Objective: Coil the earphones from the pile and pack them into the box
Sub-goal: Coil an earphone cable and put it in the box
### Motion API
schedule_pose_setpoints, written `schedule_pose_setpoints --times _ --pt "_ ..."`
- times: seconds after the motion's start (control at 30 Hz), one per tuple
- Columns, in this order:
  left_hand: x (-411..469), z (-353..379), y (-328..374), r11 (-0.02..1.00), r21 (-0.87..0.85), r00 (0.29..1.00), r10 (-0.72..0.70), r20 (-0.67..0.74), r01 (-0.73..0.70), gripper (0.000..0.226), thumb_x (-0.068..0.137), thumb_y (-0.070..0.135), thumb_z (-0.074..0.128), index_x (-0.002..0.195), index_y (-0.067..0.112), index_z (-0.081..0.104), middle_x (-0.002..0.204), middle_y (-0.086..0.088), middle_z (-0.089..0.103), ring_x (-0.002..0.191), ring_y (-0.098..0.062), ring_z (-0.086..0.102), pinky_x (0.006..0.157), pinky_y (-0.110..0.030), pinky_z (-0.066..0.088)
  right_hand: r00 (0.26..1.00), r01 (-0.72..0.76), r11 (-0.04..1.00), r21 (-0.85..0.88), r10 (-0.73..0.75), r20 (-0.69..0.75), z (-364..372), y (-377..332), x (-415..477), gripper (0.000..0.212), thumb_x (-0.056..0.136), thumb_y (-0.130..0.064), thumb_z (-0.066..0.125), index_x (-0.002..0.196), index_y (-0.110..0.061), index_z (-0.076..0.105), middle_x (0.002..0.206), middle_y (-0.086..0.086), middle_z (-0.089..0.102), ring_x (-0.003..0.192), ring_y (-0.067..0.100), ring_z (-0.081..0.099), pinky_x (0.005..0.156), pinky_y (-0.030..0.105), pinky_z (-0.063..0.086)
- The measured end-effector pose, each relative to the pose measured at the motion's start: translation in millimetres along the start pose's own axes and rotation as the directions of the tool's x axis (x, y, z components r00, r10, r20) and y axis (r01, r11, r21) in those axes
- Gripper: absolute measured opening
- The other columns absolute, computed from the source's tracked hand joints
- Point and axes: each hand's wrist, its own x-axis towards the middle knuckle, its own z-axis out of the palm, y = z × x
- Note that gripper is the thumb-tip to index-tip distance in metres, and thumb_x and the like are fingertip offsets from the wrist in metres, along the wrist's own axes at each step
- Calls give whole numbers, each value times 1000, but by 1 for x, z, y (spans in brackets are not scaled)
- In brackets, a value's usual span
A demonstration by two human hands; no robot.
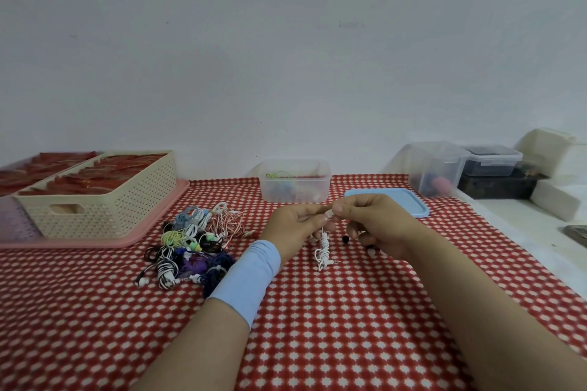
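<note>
A pile of coloured earphones (pixel 193 244) lies on the red patterned tablecloth, left of centre. My left hand (pixel 295 227) and my right hand (pixel 371 222) meet above the cloth and together pinch a white earphone (pixel 323 251). Its bundled cable hangs below my fingers, with the plug near the cloth. A clear plastic box (pixel 294 180) stands behind my hands and holds a few coiled earphones. Its blue lid (pixel 389 201) lies flat to the right of it.
A cream perforated basket (pixel 104 197) of red items sits on a pink tray (pixel 152 227) at the left. Clear and dark containers (pixel 490 165) and white blocks (pixel 554 203) stand at the right on a white surface. A white wall rises behind.
</note>
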Motion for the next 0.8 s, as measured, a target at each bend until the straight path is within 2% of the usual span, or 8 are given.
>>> schedule_pose_setpoints --times 0.07,0.17,0.23,0.3,0.37,0.5,0.63,0.8 --pt "0 -2 0 1000 -4 1000 -5 -5 5 15 92 19 67 105 22 74 87 3 78 78 -7 69 74 -22 55 1000 -15 1000 2 15 17 -1 0 0 21 93 -19 68 104 -2 74 61 1 65 42 7 46 36 19 27" --pt "-1 -4 0 998 -53 1000 -21 16 22 14 92 18 67 103 21 75 86 3 77 78 -8 67 66 -17 52 998 -17 999 34 15 67 -3 4 5 30 84 -26 72 105 -5 75 87 14 67 52 11 49 38 19 28" --pt "-1 -4 1 994 -103 999 -25 43 29 15 93 14 64 104 17 75 84 2 76 70 -6 63 65 -21 54 996 -18 999 43 14 84 -4 6 6 30 86 -26 71 107 -6 75 94 17 64 54 12 49 39 19 27" --pt "-1 -5 0 992 -123 998 -22 64 30 15 94 12 63 103 18 75 81 4 75 63 -2 59 70 -29 57 995 -13 998 55 8 101 -5 6 7 25 91 -22 67 108 -5 75 93 15 64 54 11 48 39 18 27" --pt "-1 -6 -1 990 -134 996 -23 81 34 16 94 12 63 99 21 76 82 2 75 65 -4 59 76 -36 55 993 -12 998 65 4 119 -5 7 6 23 92 -20 66 107 -4 74 89 13 66 53 11 47 40 18 26" --pt "-2 -8 0 993 -117 996 -22 92 33 13 92 14 66 98 19 76 81 1 75 67 -6 61 67 -24 51 994 9 999 40 -14 113 -1 6 5 26 83 -23 72 101 -4 76 78 9 68 50 13 47 39 19 25" --pt "-1 -11 0 996 -84 997 -22 76 29 18 90 15 68 106 11 76 85 -3 76 73 -11 64 71 -26 55 997 2 1000 29 -4 74 3 5 5 29 73 -27 77 96 -10 78 71 6 68 49 14 49 38 18 25" --pt "-1 -9 0 997 -70 1000 10 0 -10 12 89 15 70 100 18 75 87 -1 78 82 -8 72 76 -19 53 1000 25 999 27 -24 -20 7 2 1 14 92 -20 71 103 -13 75 73 2 73 48 13 56 36 18 28"
